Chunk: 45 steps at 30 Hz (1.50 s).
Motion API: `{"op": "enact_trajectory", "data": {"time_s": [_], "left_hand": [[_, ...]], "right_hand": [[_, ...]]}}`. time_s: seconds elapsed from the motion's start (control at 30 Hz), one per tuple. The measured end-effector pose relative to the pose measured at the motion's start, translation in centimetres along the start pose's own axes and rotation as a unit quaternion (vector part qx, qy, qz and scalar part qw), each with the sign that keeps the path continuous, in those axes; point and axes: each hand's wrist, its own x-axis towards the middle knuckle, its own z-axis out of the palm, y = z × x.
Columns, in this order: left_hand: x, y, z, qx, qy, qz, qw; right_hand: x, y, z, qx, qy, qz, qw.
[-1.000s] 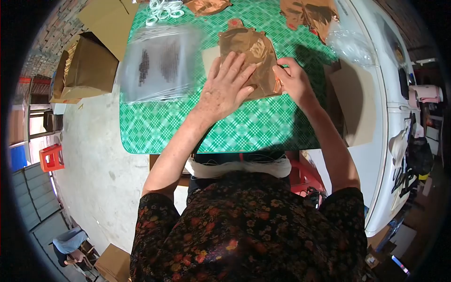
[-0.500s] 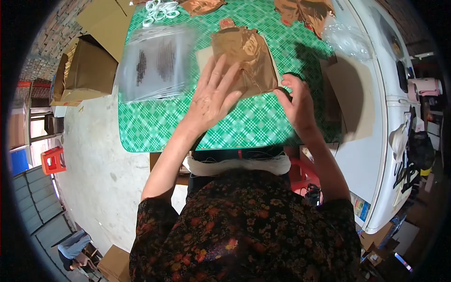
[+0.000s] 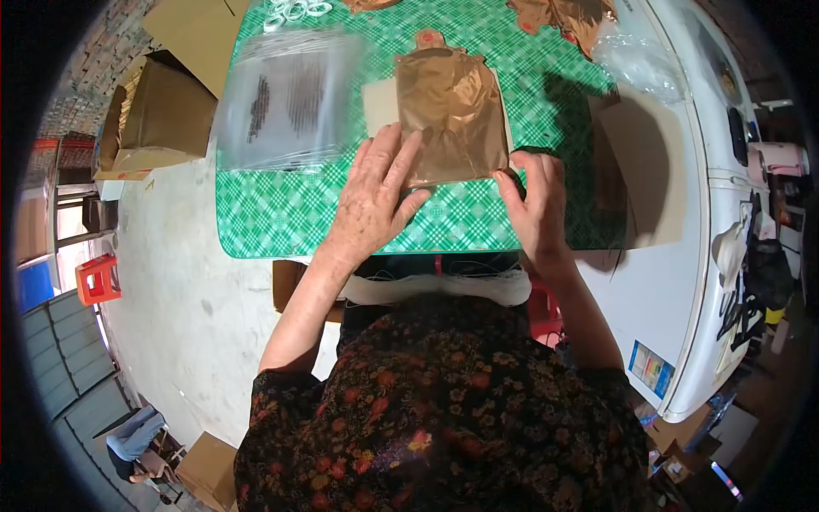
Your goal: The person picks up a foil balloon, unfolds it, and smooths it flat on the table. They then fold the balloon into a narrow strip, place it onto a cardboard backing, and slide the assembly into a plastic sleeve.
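Observation:
A shiny copper-brown folded piece (image 3: 450, 98), of thin fabric or film, lies flat on the table with a tab at its top end. Under it, a pale card (image 3: 380, 107) sticks out on the left. My left hand (image 3: 373, 189) rests with fingers stretched out over the lower left edge of the piece. At the lower right corner, my right hand (image 3: 536, 192) has thumb and fingers closed in a pinch on the brown piece. Left of it lies a stack of clear plastic sleeves (image 3: 286, 111) with dark markings.
The table has a green checked cover (image 3: 281, 218). White loops (image 3: 294, 10), more brown pieces (image 3: 563, 21) and clear plastic (image 3: 640, 64) lie at the far side. A cardboard box (image 3: 166, 115) stands left, a red stool (image 3: 99, 279) on the floor, a white fridge (image 3: 721, 171) right.
My left hand has moved down off the middle of the brown piece to its lower left edge. The right thumb and fingers have closed at the lower right corner. The piece looks flatter.

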Motion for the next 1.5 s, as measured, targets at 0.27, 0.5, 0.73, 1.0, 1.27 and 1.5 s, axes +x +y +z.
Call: {"op": "enact_trajectory", "data": {"time_s": [0.27, 0.5, 0.73, 1.0, 1.27, 1.5], "left_hand": [[-0.8, 1.5, -0.4, -0.01, 0.027, -0.026, 0.999], [-2.1, 2.6, -0.5, -0.031, 0.046, -0.035, 0.998], [-3.4, 2.8, 0.2, -0.082, 0.067, -0.101, 0.989], [-2.6, 2.3, 1.3, -0.191, 0.109, -0.207, 0.953], [-1.8, 2.6, 2.0, -0.116, 0.158, -0.198, 0.96], [-1.2, 2.7, 2.1, -0.082, 0.161, -0.187, 0.965]], "right_hand": [[-0.2, -0.4, 0.8, 0.004, 0.037, 0.014, 0.999], [-0.4, -0.2, 1.2, 0.0, 0.038, 0.017, 0.999], [-0.4, 0.0, 1.3, -0.003, 0.04, 0.01, 0.999], [-0.5, 0.3, 1.3, -0.003, 0.029, 0.007, 1.0], [-0.5, 0.3, 1.4, -0.006, 0.027, 0.011, 1.0], [-0.5, 0.2, 1.3, -0.01, 0.024, 0.013, 1.0]]}}
